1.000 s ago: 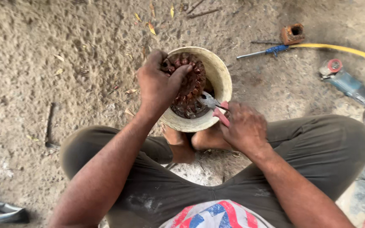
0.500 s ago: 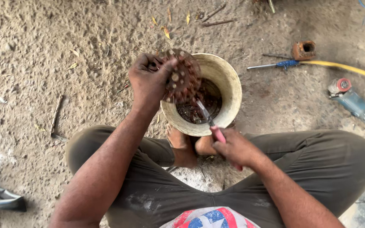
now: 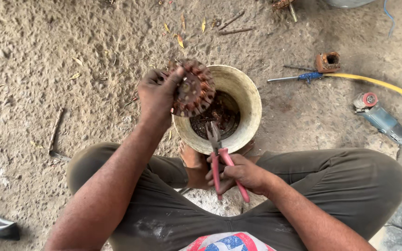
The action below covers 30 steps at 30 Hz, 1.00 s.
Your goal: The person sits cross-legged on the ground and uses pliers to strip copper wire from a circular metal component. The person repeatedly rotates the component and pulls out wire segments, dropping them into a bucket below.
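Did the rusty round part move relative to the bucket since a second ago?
Yes. The left hand has lifted the rusty round part out of the bucket and holds it tilted over the bucket's left rim; before, it sat inside.

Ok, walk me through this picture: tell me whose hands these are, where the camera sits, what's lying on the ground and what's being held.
There is no machine here: a person sits cross-legged on sandy ground, and the camera is worn on the head, looking down at that person's own arms and lap.

The left hand grips a round, rusty ribbed metal part, lifted over the rim of a pale bucket that stands in front of the bare feet. Dark scraps lie in the bucket's bottom.

The right hand holds red-handled pliers, their tip pointing into the bucket.

On the ground to the right lie a blue-handled screwdriver, a small rusty block with a hole, a yellow hose and an angle grinder. Dry leaves and twigs are scattered about.
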Tool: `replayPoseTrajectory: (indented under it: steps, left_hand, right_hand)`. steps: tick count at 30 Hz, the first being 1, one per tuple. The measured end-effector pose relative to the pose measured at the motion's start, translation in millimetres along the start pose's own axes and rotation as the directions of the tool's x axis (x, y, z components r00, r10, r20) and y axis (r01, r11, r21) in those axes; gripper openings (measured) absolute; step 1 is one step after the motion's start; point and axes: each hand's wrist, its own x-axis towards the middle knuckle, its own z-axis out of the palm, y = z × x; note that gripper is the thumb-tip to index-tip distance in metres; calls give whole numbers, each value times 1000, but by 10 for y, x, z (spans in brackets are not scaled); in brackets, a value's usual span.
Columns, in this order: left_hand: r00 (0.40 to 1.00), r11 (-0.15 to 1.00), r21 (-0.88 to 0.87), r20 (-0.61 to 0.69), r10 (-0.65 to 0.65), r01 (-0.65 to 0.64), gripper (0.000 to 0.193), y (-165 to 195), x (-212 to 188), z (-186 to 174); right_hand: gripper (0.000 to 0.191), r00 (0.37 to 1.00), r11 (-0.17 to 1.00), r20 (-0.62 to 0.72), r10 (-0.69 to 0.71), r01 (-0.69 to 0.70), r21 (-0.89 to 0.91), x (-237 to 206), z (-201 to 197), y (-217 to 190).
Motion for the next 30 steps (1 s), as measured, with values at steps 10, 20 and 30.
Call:
replayPoseTrajectory:
  steps: [10, 20, 30]
  left_hand:
    - [942, 976, -118, 305, -139, 182, 30, -252, -62, 184]
    - [624, 848, 222, 593, -509, 481, 93, -756, -172, 273]
    - [586, 798, -149, 757, -288, 584, 106, -652, 33, 139]
  right_hand:
    - [75, 951, 949, 133, -280, 294, -111, -191, 26, -254]
    - [25, 861, 329, -92, -500, 90, -940, -357, 218, -446]
    - [24, 683, 553, -192, -705, 359, -751, -452, -153, -299]
